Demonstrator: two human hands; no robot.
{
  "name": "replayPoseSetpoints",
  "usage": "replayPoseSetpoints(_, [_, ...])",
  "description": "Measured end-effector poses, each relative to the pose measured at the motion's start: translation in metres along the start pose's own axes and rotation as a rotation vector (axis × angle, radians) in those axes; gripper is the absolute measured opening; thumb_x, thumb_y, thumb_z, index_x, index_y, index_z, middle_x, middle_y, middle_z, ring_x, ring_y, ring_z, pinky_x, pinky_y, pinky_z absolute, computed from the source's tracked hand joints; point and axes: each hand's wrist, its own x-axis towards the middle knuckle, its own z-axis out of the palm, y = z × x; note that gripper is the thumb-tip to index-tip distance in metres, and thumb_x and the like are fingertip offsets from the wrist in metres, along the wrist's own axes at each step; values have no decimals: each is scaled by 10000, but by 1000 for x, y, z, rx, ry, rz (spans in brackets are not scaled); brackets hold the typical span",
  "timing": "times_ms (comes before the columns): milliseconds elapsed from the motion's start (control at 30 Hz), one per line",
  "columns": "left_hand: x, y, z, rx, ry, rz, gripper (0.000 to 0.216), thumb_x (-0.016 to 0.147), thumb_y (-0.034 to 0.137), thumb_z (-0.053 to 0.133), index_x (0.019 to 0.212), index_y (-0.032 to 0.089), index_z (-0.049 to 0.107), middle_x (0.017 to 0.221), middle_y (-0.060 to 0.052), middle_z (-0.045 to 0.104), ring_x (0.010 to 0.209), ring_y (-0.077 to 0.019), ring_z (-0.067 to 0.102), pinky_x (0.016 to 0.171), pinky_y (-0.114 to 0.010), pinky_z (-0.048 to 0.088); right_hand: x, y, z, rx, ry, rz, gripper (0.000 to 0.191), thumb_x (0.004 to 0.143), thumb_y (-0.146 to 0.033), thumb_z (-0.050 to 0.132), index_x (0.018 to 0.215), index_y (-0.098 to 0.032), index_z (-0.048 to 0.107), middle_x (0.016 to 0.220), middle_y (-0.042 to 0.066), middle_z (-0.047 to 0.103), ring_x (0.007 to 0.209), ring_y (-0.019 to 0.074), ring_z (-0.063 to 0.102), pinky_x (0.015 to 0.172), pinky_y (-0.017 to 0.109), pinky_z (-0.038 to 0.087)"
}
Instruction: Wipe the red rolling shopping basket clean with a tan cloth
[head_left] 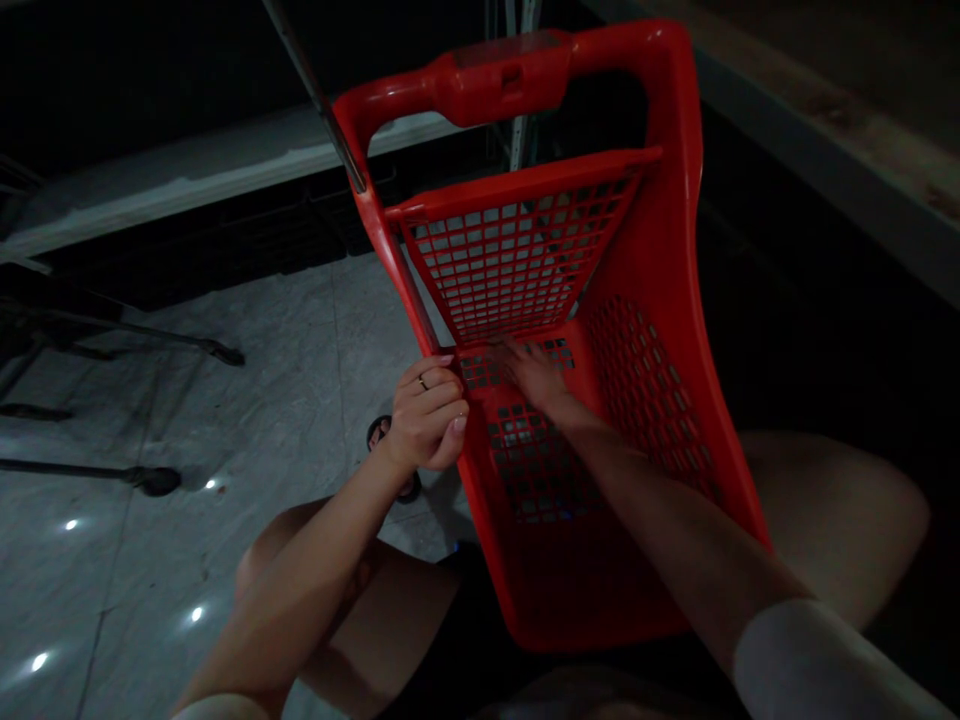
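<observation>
Red basket (660,330) is lying across the lap (840,520), handle (495,78) pointing away. My left hand (429,415) is wrapped tight round its left rim (394,265) (ring (422,381) on one finger). The right hand (534,372) is down inside, fingers flat and loose on the mesh (525,450), gripping nothing.

Floor (247,400) seemingly open (basket (660,330) blocks right).

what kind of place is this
Probably a dim shop or stockroom: a red plastic shopping basket with a handle, a pale tiled floor, and a long shelf along the wall.
</observation>
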Motion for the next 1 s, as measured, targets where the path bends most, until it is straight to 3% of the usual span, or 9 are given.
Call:
replayPoseSetpoints(133, [-1, -1, 1, 7, -19, -4, 302, 938, 225, 364, 676, 240, 512, 613, 10, 591, 696, -173, 608, 961, -430, 529, 3, 38, -13, 96, 106, 176, 458, 972, -159, 470, 1395, -196, 644, 1509, 123, 598, 1292, 273, 591, 1117, 425, 482])
replayPoseSetpoints(267, [-2, -3, 3, -36, 23, 15, 252, 915, 204, 390, 693, 234, 507, 607, 15, 570, 672, -171, 584, 976, -428, 525, 23, 36, -19, 359, 181, 350, 388, 895, -121, 515, 1223, -143, 722, 1222, 140, 762, 1092, 231, 707, 1000, 363, 547])
replayPoseSetpoints(333, [-2, -2, 4, -49, 30, 18, 234, 904, 194, 404, 696, 231, 505, 607, 20, 566, 665, -165, 579, 998, -429, 521, 36, 27, -32, 497, 415, 401, 362, 882, -140, 518, 1187, -135, 713, 1148, 138, 770, 1045, 237, 715, 977, 384, 560])
replayPoseSetpoints(433, [-1, 0, 4, -60, 43, 11, 228, 896, 185, 407, 694, 229, 502, 591, 29, 539, 668, -159, 583, 1028, -431, 515, 59, 10, -69, 583, 913, 259, 349, 892, -164, 513, 1200, -191, 673, 1213, 116, 709, 1167, 242, 653, 1082, 443, 506])
replayPoseSetpoints(533, [0, 2, 3, -55, 36, 0, 240, 897, 188, 395, 681, 229, 489, 576, 30, 520, 664, -159, 572, 1033, -436, 517, 80, -7, -107, 545, 1136, 70, 382, 911, -150, 494, 1254, -253, 624, 1325, 96, 598, 1326, 245, 541, 1185, 505, 408])
replayPoseSetpoints(633, [1, 3, 2, -55, 22, -2, 238, 892, 187, 397, 671, 228, 478, 574, 29, 510, 661, -159, 567, 1035, -439, 518, 91, -20, -112, 501, 1095, -1, 404, 899, -113, 498, 1261, -249, 613, 1321, 106, 531, 1328, 257, 515, 1190, 521, 397])
replayPoseSetpoints(867, [1, 3, 3, -60, 33, 13, 211, 868, 172, 420, 675, 224, 487, 585, 22, 518, 661, -158, 547, 1019, -427, 535, 63, -20, -26, 414, 603, -62, 384, 839, -48, 501, 1136, -190, 698, 1125, 106, 594, 1076, 246, 617, 1009, 433, 558])
replayPoseSetpoints(933, [2, 3, 2, -56, 32, 17, 206, 865, 167, 430, 677, 224, 492, 586, 21, 521, 660, -157, 545, 1014, -423, 544, 61, -19, -28, 410, 582, -94, 357, 861, -71, 499, 1125, -203, 699, 1108, 96, 616, 1054, 238, 623, 993, 417, 565])
replayPoseSetpoints(1000, [4, 3, 1, -55, 30, 23, 200, 861, 162, 440, 679, 223, 495, 587, 22, 524, 657, -155, 541, 1007, -420, 552, 67, -23, -49, 380, 684, -125, 353, 873, -83, 499, 1135, -216, 694, 1122, 101, 621, 1095, 252, 606, 1027, 439, 544])
